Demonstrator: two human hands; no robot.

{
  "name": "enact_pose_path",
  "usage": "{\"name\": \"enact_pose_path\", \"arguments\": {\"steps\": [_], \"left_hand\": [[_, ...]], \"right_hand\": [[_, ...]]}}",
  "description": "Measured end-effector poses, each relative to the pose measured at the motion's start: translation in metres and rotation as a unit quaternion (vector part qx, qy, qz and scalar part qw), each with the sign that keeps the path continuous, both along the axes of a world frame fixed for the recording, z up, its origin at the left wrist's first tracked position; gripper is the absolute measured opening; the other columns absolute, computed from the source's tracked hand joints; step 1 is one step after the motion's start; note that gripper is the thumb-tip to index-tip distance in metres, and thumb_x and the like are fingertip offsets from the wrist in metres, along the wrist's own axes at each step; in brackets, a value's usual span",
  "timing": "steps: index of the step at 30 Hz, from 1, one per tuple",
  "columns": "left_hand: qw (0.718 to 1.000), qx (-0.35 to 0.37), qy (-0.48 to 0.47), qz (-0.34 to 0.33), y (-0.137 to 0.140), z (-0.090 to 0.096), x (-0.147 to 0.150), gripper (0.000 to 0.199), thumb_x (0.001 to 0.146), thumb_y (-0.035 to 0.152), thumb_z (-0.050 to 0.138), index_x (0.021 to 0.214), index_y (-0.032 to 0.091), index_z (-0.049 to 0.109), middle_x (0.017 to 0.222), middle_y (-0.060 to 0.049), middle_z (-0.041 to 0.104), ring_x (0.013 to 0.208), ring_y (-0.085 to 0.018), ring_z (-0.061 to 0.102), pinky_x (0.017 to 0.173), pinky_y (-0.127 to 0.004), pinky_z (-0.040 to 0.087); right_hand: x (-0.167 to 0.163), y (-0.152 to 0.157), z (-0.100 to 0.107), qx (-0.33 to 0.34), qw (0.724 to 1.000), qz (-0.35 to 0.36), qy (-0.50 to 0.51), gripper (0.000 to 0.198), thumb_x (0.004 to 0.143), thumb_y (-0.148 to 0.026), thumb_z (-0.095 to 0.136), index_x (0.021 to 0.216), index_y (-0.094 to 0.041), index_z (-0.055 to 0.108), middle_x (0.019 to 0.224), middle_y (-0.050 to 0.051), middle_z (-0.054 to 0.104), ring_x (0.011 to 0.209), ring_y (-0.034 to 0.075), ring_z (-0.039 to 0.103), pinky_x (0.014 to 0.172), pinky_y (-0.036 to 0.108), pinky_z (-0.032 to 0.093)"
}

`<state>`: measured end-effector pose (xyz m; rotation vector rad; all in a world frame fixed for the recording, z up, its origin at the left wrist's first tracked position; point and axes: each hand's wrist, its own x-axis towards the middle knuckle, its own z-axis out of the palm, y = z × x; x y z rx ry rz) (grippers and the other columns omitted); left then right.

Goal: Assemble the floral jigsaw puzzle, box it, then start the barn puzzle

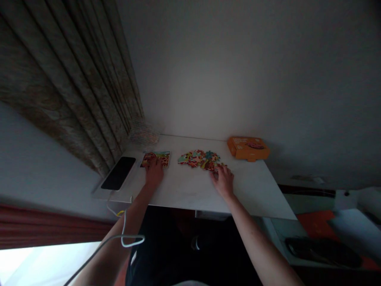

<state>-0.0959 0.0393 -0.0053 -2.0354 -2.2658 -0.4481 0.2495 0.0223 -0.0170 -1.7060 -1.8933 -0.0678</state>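
On the white table, my left hand lies with its fingers spread over a colourful picture board, probably a jigsaw tray or picture. The hand covers part of the printed scene. To the right is a loose pile of jigsaw puzzle pieces, many coloured and overlapping. My right hand rests at the near right edge of this pile, thumb and fingers apart and touching pieces there. Whether a single piece sits under its fingertips is hidden.
An orange box stands at the table's back right. At the left edge lies a dark-screened phone with a white cable hanging near my left forearm. A clear plastic package sits at the back left by the curtain.
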Motion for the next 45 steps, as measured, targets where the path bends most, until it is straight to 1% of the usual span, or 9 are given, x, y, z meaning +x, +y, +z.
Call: {"name": "enact_pose_path", "arguments": {"steps": [6,11,18,24,29,34,39,42,45], "left_hand": [[0.99,0.032,-0.031,-0.134,0.006,-0.002,0.072,0.047,0.1,0.032,0.046,0.144,0.016,0.055,0.155,-0.015,0.05,0.146,-0.028,0.044,0.124,-0.046,0.032],[0.993,-0.004,-0.033,-0.11,0.025,0.0,0.109,0.064,0.101,0.054,0.044,0.15,0.014,0.048,0.162,-0.019,0.04,0.152,-0.033,0.034,0.125,-0.053,0.028],[0.988,-0.038,-0.02,-0.148,0.032,-0.004,0.11,0.056,0.106,0.037,0.029,0.157,0.015,0.04,0.16,-0.016,0.044,0.149,-0.027,0.04,0.126,-0.052,0.024],[0.979,-0.027,-0.039,-0.196,0.027,-0.008,0.108,0.054,0.105,0.034,0.031,0.155,0.014,0.043,0.158,-0.016,0.048,0.145,-0.027,0.045,0.123,-0.048,0.031],[0.968,-0.01,-0.054,-0.247,0.019,-0.007,0.107,0.051,0.104,0.032,0.037,0.152,0.015,0.046,0.156,-0.014,0.05,0.144,-0.025,0.046,0.122,-0.044,0.035],[0.948,-0.004,-0.057,-0.314,0.017,-0.002,0.107,0.048,0.103,0.036,0.044,0.146,0.016,0.052,0.155,-0.014,0.051,0.144,-0.024,0.046,0.121,-0.044,0.035],[0.961,-0.046,-0.035,-0.269,0.032,-0.003,0.116,0.054,0.104,0.045,0.04,0.153,0.022,0.045,0.163,-0.013,0.04,0.151,-0.029,0.035,0.124,-0.057,0.025],[0.971,-0.052,-0.031,-0.231,0.047,-0.002,0.119,0.056,0.104,0.047,0.038,0.155,0.025,0.042,0.164,-0.013,0.038,0.153,-0.029,0.032,0.125,-0.059,0.02],[0.974,-0.049,-0.025,-0.221,0.063,0.0,0.118,0.058,0.104,0.048,0.038,0.156,0.024,0.041,0.166,-0.012,0.035,0.155,-0.029,0.028,0.127,-0.059,0.016]], "right_hand": [[0.013,0.008,-0.01,-0.01,0.999,-0.043,0.025,0.058,0.096,-0.061,0.048,0.128,-0.015,0.058,0.133,0.022,0.06,0.125,0.034,0.052,0.104,0.051,0.038],[0.008,0.006,-0.01,-0.076,0.996,-0.041,0.004,0.071,0.095,-0.067,0.045,0.143,-0.014,0.049,0.151,0.024,0.048,0.14,0.036,0.042,0.115,0.06,0.027],[-0.003,0.028,-0.004,-0.143,0.989,-0.035,-0.02,0.08,0.093,-0.071,0.048,0.155,-0.021,0.04,0.163,0.021,0.034,0.149,0.042,0.031,0.117,0.069,0.017],[-0.011,0.069,-0.006,-0.106,0.994,-0.027,-0.002,0.058,0.1,-0.056,0.045,0.148,-0.024,0.051,0.156,0.018,0.047,0.142,0.041,0.041,0.113,0.072,0.02],[-0.01,0.09,-0.009,-0.09,0.996,-0.013,0.011,0.049,0.103,-0.044,0.04,0.142,-0.02,0.055,0.149,0.018,0.055,0.138,0.034,0.046,0.116,0.064,0.023],[-0.008,0.091,-0.003,-0.077,0.996,0.041,0.013,0.041,0.099,-0.035,0.046,0.133,-0.017,0.061,0.134,0.016,0.066,0.124,0.029,0.057,0.108,0.046,0.037],[-0.009,0.083,0.004,-0.058,0.997,0.042,-0.011,0.031,0.095,-0.034,0.052,0.115,-0.017,0.069,0.118,0.016,0.07,0.114,0.032,0.058,0.101,0.047,0.038],[-0.01,0.079,0.007,-0.039,0.999,0.035,-0.013,0.041,0.095,-0.046,0.056,0.124,-0.019,0.066,0.125,0.017,0.068,0.122,0.034,0.054,0.107,0.055,0.031],[-0.01,0.078,0.008,-0.049,0.994,0.089,-0.029,0.058,0.091,-0.059,0.059,0.138,-0.024,0.059,0.142,0.015,0.06,0.131,0.035,0.049,0.111,0.058,0.028]]}}
